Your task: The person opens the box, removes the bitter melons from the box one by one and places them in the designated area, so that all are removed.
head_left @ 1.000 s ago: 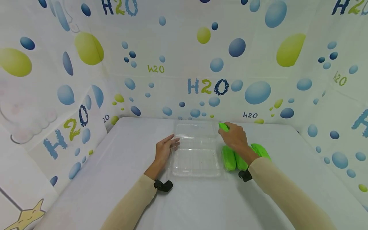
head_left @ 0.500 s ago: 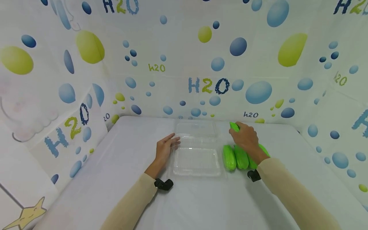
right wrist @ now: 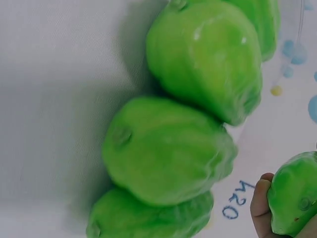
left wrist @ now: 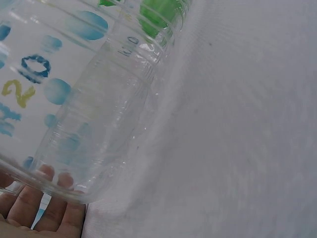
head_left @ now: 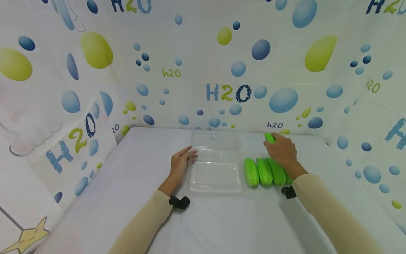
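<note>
A clear plastic container (head_left: 215, 192) with its lid (head_left: 214, 141) laid back lies on the table. My left hand (head_left: 179, 165) rests against its left side, near the fold between base and lid. In the left wrist view its fingers (left wrist: 54, 215) touch the container's edge, and the fingertips show through the plastic. My right hand (head_left: 282, 151) grips a green gourd-like vegetable (head_left: 269, 137), raised past the far ends of the row. Several similar green vegetables (head_left: 251, 173) lie side by side to the container's right. The one furthest right is partly hidden by my right wrist.
White cloth (head_left: 222, 225) covers the table. A curtain (head_left: 196, 70) printed with coloured spots and H2O lettering stands behind and at both sides. Black wrist cameras (head_left: 179, 202) sit at my cuffs.
My right hand has moved to the right, away from the container, carrying the green vegetable. More of the row beneath now shows. The left hand and the container have stayed in place.
</note>
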`<state>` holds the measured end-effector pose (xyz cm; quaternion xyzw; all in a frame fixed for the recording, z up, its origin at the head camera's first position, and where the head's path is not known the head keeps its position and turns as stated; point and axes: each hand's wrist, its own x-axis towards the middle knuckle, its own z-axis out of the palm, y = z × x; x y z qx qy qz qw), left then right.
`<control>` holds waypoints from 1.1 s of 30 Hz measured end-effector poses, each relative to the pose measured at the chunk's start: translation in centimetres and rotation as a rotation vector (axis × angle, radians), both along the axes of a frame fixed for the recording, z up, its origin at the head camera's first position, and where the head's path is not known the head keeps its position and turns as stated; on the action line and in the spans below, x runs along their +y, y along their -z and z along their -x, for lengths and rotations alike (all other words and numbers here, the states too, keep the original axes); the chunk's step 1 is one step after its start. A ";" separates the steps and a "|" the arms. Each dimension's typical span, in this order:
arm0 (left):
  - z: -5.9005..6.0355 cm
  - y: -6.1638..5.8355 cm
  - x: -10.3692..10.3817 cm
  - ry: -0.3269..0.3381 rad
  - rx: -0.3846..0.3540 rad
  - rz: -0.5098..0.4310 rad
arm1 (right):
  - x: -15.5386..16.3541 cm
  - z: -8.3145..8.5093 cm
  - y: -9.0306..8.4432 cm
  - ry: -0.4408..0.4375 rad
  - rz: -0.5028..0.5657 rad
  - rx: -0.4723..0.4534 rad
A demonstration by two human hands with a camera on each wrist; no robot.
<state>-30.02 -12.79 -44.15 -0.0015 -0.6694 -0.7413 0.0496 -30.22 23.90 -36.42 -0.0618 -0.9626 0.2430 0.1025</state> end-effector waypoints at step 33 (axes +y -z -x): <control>0.1 -0.1 -0.1 -0.014 -0.004 0.008 | 5.2 -0.9 0.8 0.062 -0.032 -0.080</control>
